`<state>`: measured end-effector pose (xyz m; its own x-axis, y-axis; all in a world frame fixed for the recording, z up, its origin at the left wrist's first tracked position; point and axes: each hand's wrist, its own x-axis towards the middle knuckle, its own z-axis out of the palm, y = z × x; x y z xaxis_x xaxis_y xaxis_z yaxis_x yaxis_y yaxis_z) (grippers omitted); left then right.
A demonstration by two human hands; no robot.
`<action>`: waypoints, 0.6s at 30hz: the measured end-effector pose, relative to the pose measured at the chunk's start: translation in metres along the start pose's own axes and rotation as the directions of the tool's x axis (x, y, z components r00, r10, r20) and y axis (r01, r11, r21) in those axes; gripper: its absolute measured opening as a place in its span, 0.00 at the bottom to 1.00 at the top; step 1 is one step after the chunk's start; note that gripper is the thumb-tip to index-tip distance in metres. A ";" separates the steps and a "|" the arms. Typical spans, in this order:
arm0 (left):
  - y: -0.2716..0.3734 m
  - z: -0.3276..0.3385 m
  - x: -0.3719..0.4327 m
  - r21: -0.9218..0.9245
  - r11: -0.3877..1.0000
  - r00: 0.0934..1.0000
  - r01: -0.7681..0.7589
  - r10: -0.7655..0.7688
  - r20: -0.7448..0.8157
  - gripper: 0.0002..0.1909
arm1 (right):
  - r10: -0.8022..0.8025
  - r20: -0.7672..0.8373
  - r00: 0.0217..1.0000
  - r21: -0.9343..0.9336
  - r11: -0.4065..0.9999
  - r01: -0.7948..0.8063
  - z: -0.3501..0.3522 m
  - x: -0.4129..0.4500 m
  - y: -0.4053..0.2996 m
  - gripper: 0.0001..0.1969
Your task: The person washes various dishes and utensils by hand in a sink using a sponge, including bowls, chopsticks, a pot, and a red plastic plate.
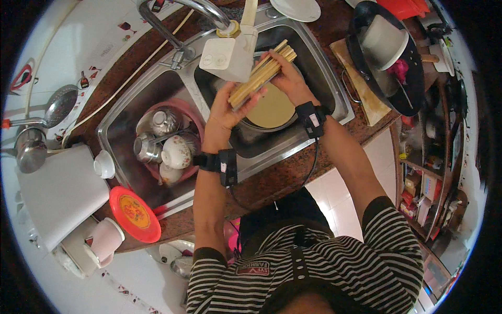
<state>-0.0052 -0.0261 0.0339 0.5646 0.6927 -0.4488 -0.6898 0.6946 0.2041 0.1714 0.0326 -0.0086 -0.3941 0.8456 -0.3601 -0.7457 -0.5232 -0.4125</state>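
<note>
A bundle of several light wooden chopsticks (261,76) is held slantwise between both hands, over the right sink basin (321,74). My left hand (231,108) grips its lower left end, thumb along the near side. Around the upper right part curl the fingers of my right hand (290,78). Below the chopsticks sits a round metal vessel with what looks like cloudy tan liquid (272,110) in it; my hands partly cover it. A white filter box (221,59) on the faucet (188,6) hangs close above the bundle and hides part of it.
The left basin has a pink tub (198,133) with metal cups and a floral bowl (176,152). A red plate (135,214), small white bowl (104,164) and pink mug (104,239) stand left. Right are a cutting board (370,106) and a black wok (410,94) holding a pale bowl.
</note>
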 end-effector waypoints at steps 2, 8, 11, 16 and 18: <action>0.010 -0.004 0.008 0.115 0.990 0.991 -0.081 0.092 -0.100 0.22 | -0.107 -0.103 0.989 0.223 0.966 0.128 -0.006 0.005 0.001 0.09; 0.015 -0.017 0.002 0.318 0.911 0.951 -0.264 0.302 -0.074 0.21 | -0.542 0.238 0.806 -0.666 0.513 0.541 0.000 -0.018 0.030 0.12; 0.010 0.002 -0.006 0.321 0.937 0.975 -0.137 0.185 -0.121 0.20 | -0.434 0.338 0.835 -0.633 0.552 0.543 -0.029 -0.009 0.018 0.19; 0.015 -0.017 -0.044 0.652 0.758 0.995 -0.018 0.080 -0.065 0.25 | -0.149 0.114 0.982 -0.123 0.979 0.163 0.013 -0.011 0.026 0.16; 0.010 -0.026 -0.050 0.690 0.723 0.995 -0.017 0.083 -0.062 0.24 | -0.110 -0.036 0.993 -0.276 0.956 0.096 0.060 -0.033 0.025 0.13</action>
<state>-0.0521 -0.0593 0.0357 0.4766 0.7344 -0.4832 -0.1961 0.6246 0.7559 0.1334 -0.0021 0.0429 -0.2902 0.8937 -0.3421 -0.6027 -0.4483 -0.6601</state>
